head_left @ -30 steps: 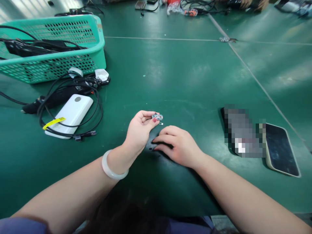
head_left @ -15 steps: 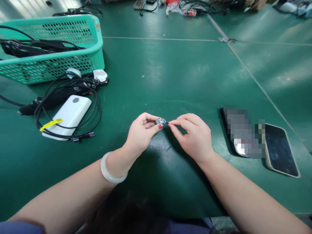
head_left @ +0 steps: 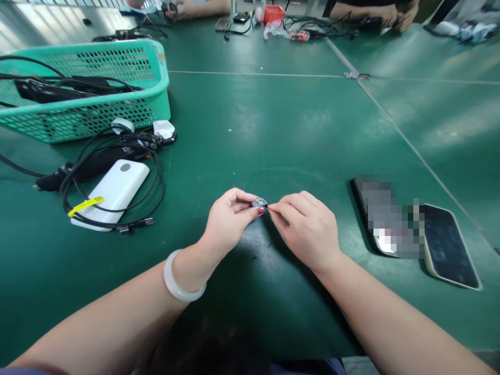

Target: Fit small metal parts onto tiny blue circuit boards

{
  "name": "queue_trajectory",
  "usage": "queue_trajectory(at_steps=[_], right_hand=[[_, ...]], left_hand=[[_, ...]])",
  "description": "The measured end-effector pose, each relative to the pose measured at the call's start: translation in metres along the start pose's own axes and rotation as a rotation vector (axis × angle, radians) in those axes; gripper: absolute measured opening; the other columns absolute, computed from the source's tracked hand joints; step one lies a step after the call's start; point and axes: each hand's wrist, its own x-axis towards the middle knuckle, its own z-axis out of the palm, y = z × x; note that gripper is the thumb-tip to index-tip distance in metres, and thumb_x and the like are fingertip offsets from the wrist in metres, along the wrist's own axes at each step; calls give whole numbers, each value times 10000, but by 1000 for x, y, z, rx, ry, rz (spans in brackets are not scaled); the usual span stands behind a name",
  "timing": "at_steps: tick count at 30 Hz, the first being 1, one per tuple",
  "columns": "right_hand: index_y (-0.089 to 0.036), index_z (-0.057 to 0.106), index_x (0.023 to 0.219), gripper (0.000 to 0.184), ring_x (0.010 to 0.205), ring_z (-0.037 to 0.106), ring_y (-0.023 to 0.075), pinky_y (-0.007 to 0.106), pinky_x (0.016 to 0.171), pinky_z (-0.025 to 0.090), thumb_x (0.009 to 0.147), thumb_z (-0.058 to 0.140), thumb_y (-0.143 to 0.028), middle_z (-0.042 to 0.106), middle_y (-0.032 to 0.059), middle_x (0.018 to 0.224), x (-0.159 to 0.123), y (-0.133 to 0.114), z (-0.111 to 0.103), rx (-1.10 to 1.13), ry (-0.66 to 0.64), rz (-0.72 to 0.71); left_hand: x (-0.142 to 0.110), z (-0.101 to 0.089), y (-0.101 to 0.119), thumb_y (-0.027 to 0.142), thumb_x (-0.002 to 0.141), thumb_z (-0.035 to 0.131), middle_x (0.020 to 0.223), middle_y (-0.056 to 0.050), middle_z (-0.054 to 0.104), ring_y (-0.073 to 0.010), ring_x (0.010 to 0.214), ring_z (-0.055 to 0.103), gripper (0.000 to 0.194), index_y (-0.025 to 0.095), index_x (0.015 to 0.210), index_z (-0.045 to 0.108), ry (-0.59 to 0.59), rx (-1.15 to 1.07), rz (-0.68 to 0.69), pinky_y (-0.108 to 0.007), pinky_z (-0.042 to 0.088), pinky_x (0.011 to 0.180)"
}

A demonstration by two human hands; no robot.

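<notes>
A small circuit board (head_left: pixel 259 202) is pinched between the thumb and fingers of my left hand (head_left: pixel 228 219), held over the green table. My right hand (head_left: pixel 307 226) has its thumb and index finger closed at the board's right edge, on a tiny dark part (head_left: pixel 267 207). That part is too small to name, and my fingertips cover most of it. Both hands are nearly in contact at the board.
A green basket (head_left: pixel 156 99) with black cables stands at the left. Nearby lie a white power bank (head_left: pixel 113 192) and a coiled black cable (head_left: pixel 158 200). Two phones, one dark (head_left: pixel 363 208) and one light-edged (head_left: pixel 449 245), lie at right. Other people's hands (head_left: pixel 390 18) show at the far edge.
The view has tilted up slightly, so the scene sits lower and other people's hands and arms show at the far edge. My hands keep nearly the same pose around the board.
</notes>
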Motion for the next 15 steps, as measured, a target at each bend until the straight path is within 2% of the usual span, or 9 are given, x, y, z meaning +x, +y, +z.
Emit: queue_trajectory(at_steps=[9, 15], right_hand=[[-205, 670, 737, 189, 638, 507, 157, 316, 591, 398, 894, 566, -188, 656, 32, 705, -1, -4, 1, -5, 15, 11], [-202, 708, 867, 108, 664, 538, 151, 294, 636, 462, 878, 602, -182, 690, 26, 761, -3, -3, 3, 121, 66, 58]], left_hand=[[2, -2, -3, 175, 585, 832, 799, -22, 726, -158, 822, 698, 284, 155, 743, 597, -33, -3, 17, -378, 540, 887], [2, -3, -1, 170, 609, 820, 845, -28, 726, -142, 845, 690, 265, 151, 771, 612, -58, -60, -14, -352, 522, 903]])
